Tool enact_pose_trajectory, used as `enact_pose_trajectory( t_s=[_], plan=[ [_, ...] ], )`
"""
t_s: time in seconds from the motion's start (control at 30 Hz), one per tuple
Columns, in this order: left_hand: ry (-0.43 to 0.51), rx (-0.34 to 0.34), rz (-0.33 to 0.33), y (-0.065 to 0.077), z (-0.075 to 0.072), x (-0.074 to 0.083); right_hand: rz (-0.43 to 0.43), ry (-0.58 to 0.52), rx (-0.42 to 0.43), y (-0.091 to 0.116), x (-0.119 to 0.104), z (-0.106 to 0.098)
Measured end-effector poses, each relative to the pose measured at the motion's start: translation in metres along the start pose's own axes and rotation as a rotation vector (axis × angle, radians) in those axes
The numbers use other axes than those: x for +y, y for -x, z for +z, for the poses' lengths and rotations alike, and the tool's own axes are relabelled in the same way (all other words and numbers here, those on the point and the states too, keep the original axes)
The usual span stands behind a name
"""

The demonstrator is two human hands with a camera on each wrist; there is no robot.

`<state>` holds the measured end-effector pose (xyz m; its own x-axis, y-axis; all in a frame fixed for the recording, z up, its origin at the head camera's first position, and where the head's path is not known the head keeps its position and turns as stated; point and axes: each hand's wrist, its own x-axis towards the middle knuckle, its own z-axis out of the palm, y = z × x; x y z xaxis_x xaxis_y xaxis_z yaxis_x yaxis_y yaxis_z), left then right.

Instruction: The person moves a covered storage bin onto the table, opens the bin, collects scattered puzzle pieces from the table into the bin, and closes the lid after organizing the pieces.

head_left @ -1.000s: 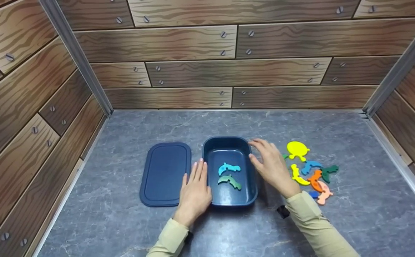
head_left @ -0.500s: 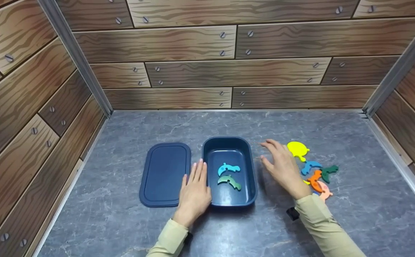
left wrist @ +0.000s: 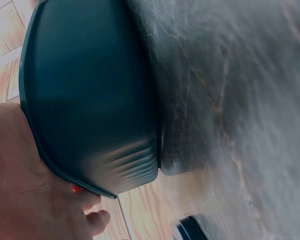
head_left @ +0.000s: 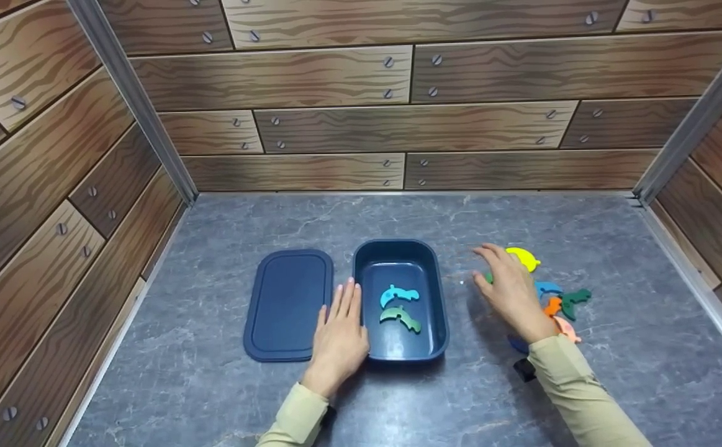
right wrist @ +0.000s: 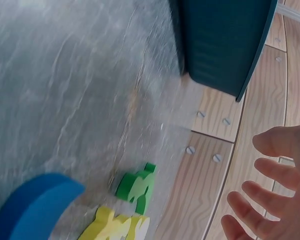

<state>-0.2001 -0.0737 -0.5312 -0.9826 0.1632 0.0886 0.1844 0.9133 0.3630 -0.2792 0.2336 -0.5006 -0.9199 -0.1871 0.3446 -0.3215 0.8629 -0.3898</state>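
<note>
A dark blue lidless box (head_left: pixel 442 316) stands mid-table. Inside it lie a light blue animal-shaped piece (head_left: pixel 408 294) and a green one (head_left: pixel 408 321). My left hand (head_left: pixel 340 335) rests along the box's left rim, its fingers straight. To the right of the box, apart from it, my right hand (head_left: pixel 513 298) hovers with loosely bent, spread fingers and nothing between them. Under and around it are loose pieces: yellow (head_left: pixel 525 257), blue (head_left: pixel 549 288), orange (head_left: pixel 552 306), pink (head_left: pixel 567 330) and dark green (head_left: pixel 577 299). My right hand partly hides several of them.
A flat dark blue lid (head_left: pixel 289 304) lies just left of the box. Wood-patterned walls (head_left: pixel 329 171) enclose the grey marbled table (head_left: pixel 212 397) at the back and sides. In the right wrist view, a green piece (right wrist: pixel 133 186) lies beside a yellow one.
My right hand has moved from the box's right rim out to the right, over the loose pieces. The left hand and the two pieces in the box have stayed put.
</note>
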Motion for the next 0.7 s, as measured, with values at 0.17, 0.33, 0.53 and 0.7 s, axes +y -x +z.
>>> enact_pose_trajectory(
  t_s=[0.17, 0.33, 0.53, 0.7],
  plan=[
    [0.000, 0.006, 0.002, 0.002, 0.002, 0.000, 0.008, 0.002, -0.011, 0.001, 0.011, -0.001],
    [0.001, 0.008, -0.001, 0.002, 0.004, -0.001, 0.021, 0.004, -0.031, 0.000, 0.020, -0.001],
    [-0.001, 0.008, 0.002, 0.002, 0.002, 0.000, 0.052, 0.009, -0.073, 0.000, 0.032, -0.005],
    [0.003, 0.015, 0.003, 0.000, 0.001, 0.000, 0.075, 0.004, -0.068, 0.000, 0.042, -0.009]
  ],
)
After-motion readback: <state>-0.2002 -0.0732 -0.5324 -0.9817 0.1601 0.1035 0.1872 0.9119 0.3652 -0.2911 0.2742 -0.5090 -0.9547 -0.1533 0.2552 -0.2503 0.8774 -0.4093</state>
